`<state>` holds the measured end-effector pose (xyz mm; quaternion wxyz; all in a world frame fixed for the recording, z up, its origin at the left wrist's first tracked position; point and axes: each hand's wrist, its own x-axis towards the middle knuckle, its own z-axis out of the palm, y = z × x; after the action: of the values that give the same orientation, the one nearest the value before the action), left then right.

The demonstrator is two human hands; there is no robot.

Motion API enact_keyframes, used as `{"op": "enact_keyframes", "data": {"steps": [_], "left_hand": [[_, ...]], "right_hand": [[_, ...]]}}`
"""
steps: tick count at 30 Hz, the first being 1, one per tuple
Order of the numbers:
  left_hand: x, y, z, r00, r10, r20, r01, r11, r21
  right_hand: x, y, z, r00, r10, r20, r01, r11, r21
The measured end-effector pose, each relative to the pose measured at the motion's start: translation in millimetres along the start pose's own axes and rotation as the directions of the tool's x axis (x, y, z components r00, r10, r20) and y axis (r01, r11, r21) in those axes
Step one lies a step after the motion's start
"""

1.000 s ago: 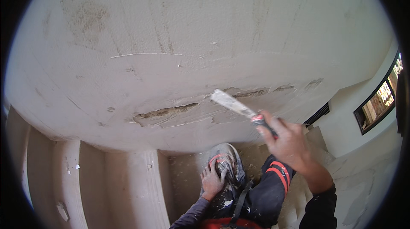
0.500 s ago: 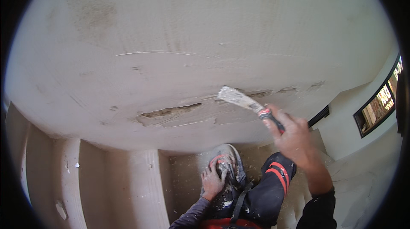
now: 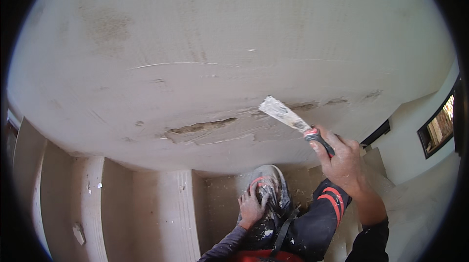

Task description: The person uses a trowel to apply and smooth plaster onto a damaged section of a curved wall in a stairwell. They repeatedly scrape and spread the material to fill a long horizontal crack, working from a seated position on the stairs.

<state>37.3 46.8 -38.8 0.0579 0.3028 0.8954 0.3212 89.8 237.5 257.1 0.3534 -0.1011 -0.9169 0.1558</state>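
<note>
My right hand (image 3: 344, 162) is wrapped round the black and red handle of a putty knife (image 3: 286, 114). Its blade, smeared with whitish filler, points up and left in front of the wall (image 3: 229, 27). Whether the blade touches the surface I cannot tell. Left of the blade tip runs a long rough gouge (image 3: 202, 126) in the plaster, with wet-looking filler spread below it. Further broken patches lie right of the blade. On my bent, dust-covered knee (image 3: 271, 181) rests my left hand (image 3: 251, 208), fingers spread, holding nothing.
Stair steps (image 3: 151, 203) go along the foot of the wall at left, with white plaster crumbs and a pale chip (image 3: 78, 233) on them. At right are a dark-framed window (image 3: 437, 130) and a dark slot (image 3: 376, 133) low by the corner.
The whole view has shifted slightly, moving the scene to the right. My right hand and the putty knife sit a little lower and further right. My left hand stays on the knee.
</note>
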Motion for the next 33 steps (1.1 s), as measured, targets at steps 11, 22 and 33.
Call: {"op": "enact_keyframes", "data": {"steps": [11,22,33], "left_hand": [[-0.8,0.2,0.2,1.000,-0.019,0.016,0.019,1.000,0.005],[4.1,4.6,-3.5,0.999,-0.035,0.037,0.037,0.998,-0.042],[1.9,2.2,-3.1,0.994,-0.067,0.088,0.071,0.996,-0.050]], "right_hand": [[6.2,-4.5,10.4,1.000,0.005,0.007,-0.005,0.995,-0.104],[1.3,-6.3,30.3,0.992,-0.116,-0.052,0.110,0.989,-0.102],[3.3,-12.3,24.2,0.995,-0.099,-0.012,0.097,0.987,-0.131]]}}
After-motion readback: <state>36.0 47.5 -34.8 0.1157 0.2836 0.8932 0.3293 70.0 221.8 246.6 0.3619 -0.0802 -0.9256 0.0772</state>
